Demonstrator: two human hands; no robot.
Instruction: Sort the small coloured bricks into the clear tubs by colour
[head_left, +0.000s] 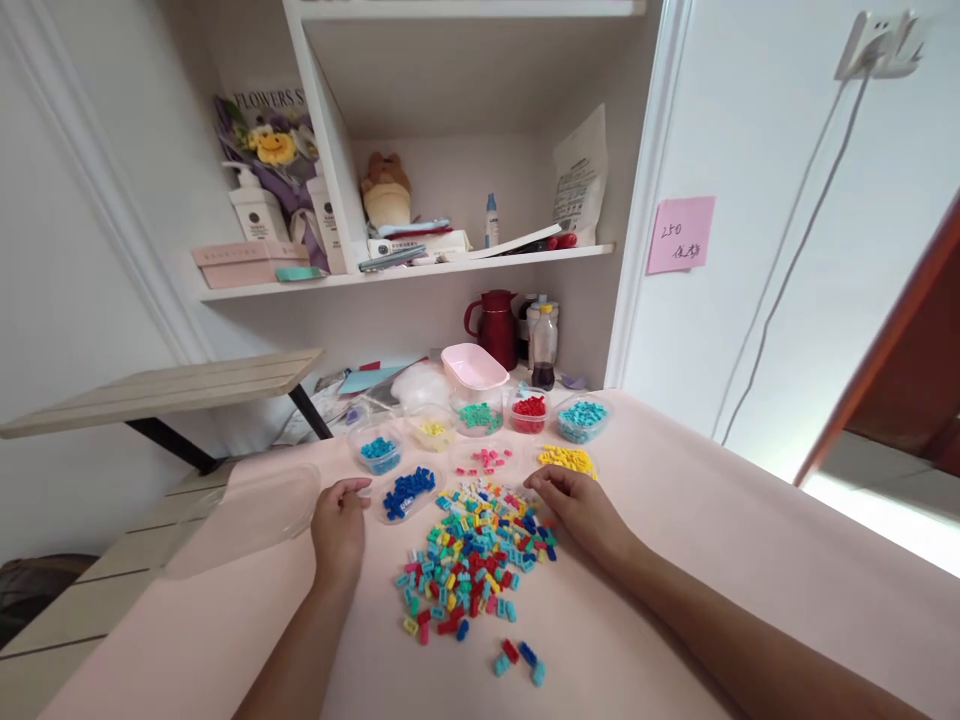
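Head view. My left hand (339,525) rests palm down on the pink table (712,560), fingers loosely curled and holding nothing, fingertips just beside the dish of dark blue bricks (409,492). My right hand (574,505) lies at the upper right edge of the mixed brick pile (472,555), fingers bent together over the bricks there; whether they pinch one I cannot tell, as the tips are too small to read. A few stray bricks (519,660) lie apart, nearer me. Behind the pile stand sorted lots: yellow bricks (568,460), pink bricks (487,460), and tubs of red (529,408) and turquoise (582,415). A clear lid (247,515) lies left of my left hand. A red jug (495,325) stands by the wall.
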